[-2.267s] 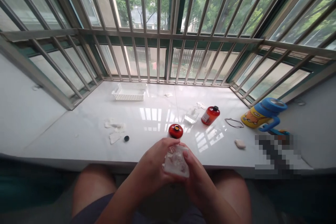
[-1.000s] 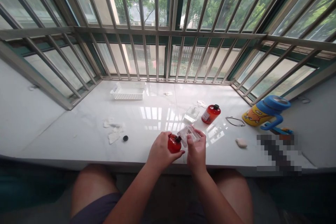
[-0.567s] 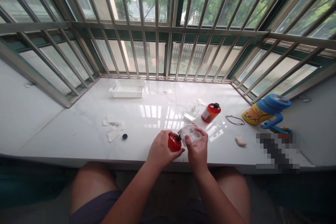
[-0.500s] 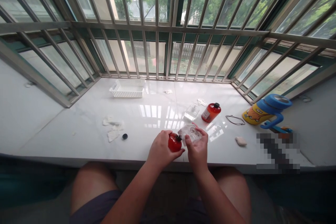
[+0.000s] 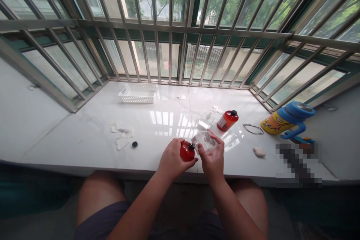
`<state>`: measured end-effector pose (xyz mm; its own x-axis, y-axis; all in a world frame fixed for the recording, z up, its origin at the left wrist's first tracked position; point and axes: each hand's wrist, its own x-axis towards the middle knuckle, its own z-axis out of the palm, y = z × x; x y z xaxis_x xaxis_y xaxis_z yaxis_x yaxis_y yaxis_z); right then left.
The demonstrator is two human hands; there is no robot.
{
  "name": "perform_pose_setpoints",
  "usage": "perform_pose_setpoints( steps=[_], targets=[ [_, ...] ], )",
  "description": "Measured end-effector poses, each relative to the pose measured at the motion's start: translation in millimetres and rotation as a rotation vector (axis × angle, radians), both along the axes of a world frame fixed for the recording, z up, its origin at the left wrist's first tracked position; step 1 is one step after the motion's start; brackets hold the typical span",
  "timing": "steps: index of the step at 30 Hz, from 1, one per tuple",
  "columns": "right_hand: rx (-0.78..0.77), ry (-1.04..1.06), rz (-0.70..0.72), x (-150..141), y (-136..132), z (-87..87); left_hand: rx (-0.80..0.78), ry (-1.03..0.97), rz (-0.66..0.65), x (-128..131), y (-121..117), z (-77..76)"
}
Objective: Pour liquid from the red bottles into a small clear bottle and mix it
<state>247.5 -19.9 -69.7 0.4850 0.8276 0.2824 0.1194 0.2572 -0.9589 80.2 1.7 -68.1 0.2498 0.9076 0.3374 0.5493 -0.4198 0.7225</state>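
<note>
My left hand (image 5: 171, 159) is wrapped round a red bottle (image 5: 187, 151) with a black neck, tilted to the right. In my right hand (image 5: 212, 157) is a clear, see-through container (image 5: 204, 141), gripped between thumb and fingers. The bottle's neck meets the container's left side; whether liquid flows is too small to tell. A second red bottle (image 5: 227, 120) with a black cap and a pale label leans beyond my right hand. Beside it lies a clear, flat piece (image 5: 206, 121). A small black cap (image 5: 134, 144) rests left of my left hand.
A white perforated basket (image 5: 137, 94) stands near the window bars. Crumpled white tissue (image 5: 122, 137) lies at left. On the right are a blue-and-yellow jug (image 5: 287, 118), a thin dark cord loop (image 5: 253, 129) and a beige lump (image 5: 259, 152). The white ledge (image 5: 92, 135) ends near my knees.
Both hands keep their grips on the red bottle and the clear container, nearly in the same place. The container looks turned slightly, and the camera view has shifted a little.
</note>
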Motion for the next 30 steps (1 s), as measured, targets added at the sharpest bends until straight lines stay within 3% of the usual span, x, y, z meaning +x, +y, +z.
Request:
perform_pose_setpoints(
  steps=[30],
  targets=[
    [0.034, -0.167, 0.007, 3.1, -0.9, 10.7, 0.040, -0.019, 0.006, -2.1, -0.1, -2.6]
  ],
)
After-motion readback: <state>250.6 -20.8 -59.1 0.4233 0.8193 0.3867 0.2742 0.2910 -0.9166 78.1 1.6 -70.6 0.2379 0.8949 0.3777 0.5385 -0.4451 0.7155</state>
